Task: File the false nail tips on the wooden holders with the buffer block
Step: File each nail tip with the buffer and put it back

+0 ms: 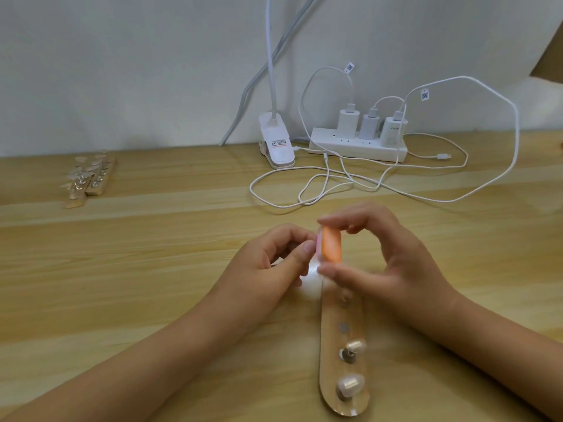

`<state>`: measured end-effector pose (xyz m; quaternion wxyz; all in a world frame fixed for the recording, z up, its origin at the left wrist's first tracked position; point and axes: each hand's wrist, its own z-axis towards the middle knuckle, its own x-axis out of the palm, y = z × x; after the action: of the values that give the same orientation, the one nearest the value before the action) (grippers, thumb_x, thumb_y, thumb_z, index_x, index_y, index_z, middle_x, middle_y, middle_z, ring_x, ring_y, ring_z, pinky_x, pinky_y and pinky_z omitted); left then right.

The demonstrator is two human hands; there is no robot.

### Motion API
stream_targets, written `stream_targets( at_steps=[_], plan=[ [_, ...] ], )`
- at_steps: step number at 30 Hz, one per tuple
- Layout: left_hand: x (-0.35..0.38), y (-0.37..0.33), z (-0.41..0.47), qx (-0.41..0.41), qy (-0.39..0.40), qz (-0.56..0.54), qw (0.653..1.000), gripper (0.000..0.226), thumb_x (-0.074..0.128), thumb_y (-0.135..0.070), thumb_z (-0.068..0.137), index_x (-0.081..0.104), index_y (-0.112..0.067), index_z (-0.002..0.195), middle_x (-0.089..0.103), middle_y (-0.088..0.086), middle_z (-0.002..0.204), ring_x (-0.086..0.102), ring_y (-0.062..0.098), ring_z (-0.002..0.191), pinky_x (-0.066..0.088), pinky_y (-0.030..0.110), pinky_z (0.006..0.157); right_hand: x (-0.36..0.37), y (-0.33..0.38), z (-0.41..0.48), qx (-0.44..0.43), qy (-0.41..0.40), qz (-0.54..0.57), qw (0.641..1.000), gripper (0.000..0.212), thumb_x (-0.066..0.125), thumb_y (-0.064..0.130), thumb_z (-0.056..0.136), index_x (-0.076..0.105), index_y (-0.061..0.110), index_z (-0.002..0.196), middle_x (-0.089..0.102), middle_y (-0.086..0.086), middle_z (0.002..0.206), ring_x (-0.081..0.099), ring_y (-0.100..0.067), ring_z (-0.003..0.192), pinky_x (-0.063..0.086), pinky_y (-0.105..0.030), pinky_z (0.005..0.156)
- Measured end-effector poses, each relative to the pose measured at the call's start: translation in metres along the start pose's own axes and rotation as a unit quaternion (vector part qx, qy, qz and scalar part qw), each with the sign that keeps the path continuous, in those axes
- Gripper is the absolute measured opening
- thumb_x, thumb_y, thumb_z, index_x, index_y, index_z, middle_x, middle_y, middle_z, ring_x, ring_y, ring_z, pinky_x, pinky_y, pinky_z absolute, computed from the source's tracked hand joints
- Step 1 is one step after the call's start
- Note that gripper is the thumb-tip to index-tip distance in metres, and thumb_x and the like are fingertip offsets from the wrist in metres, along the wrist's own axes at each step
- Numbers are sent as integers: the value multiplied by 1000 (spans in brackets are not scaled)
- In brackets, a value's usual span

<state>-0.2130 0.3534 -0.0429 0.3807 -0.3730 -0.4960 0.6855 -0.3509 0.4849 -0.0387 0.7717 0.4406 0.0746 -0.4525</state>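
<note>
Far left, spare holders point(88, 178) with their tips lie by the wall, untouched. Near centre, the left hand point(268, 269) has its fingers curled, thumb pressed toward forefinger in a pinch. I judge it holds a tip against the buffer's left face, but glare hides the piece and I cannot tell for sure. The buffer point(330, 246) stands on end just above the far end of the near holder point(330, 318). The right hand point(390, 263) pinches it, forefinger on top and thumb beneath, the other fingers loosely bent. I read this as mid-filing on one tip. Two tips point(350, 383) stand on the holder's near pegs, and two farther pegs look bare. The next move calls for short, light strokes, with the left pinch kept firm so the piece doesn't spring away. The table point(152, 269) is pale wood against a white wall. Right of centre at the back are a lamp clip point(277, 144), a power strip point(356, 147) with chargers, and looping white cables point(335, 184)
</note>
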Motion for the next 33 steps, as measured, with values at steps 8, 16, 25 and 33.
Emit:
stream_targets(
  at_steps=[8, 16, 25, 33],
  plan=[
    [1, -3, 0, 15, 5, 3, 1000, 14, 55, -25, 92, 67, -28, 87, 59, -17, 69, 53, 0, 67, 43, 10, 64, 0, -1, 0, 21, -17, -46, 999, 44, 78, 46, 77, 61, 31, 115, 58, 24, 110, 50, -3, 106, 38, -14, 88],
    [0, -4, -2, -25, -7, -74, 997, 22, 56, -28, 85, 73, -18, 95, 67, -6, 76, 64, 5, 77, 51, 16, 71, -10, -11, 10, 208, -86, 207, 952, 32, 73, 38, 84, 70, 14, 106, 74, 4, 94, 64, 1, 87, 46, -11, 75],
    [0, -5, -1, -41, -11, -88, 995, 22, 62, -26, 80, 74, -20, 97, 73, 0, 80, 68, 7, 79, 52, 16, 71, -6, 5, 2, 124, -10, 202, 971, 17, 64, 41, 82, 62, 31, 96, 65, 1, 100, 62, -21, 101, 48, -31, 88],
    [1, -9, 0, -61, -28, -124, 990, 23, 64, -22, 77, 66, -7, 94, 72, 6, 73, 63, 9, 62, 50, 17, 62, -7, -2, 2, 105, -20, 168, 980, 44, 66, 34, 80, 58, 24, 122, 63, 2, 121, 58, -18, 111, 46, -24, 89]
  ],
)
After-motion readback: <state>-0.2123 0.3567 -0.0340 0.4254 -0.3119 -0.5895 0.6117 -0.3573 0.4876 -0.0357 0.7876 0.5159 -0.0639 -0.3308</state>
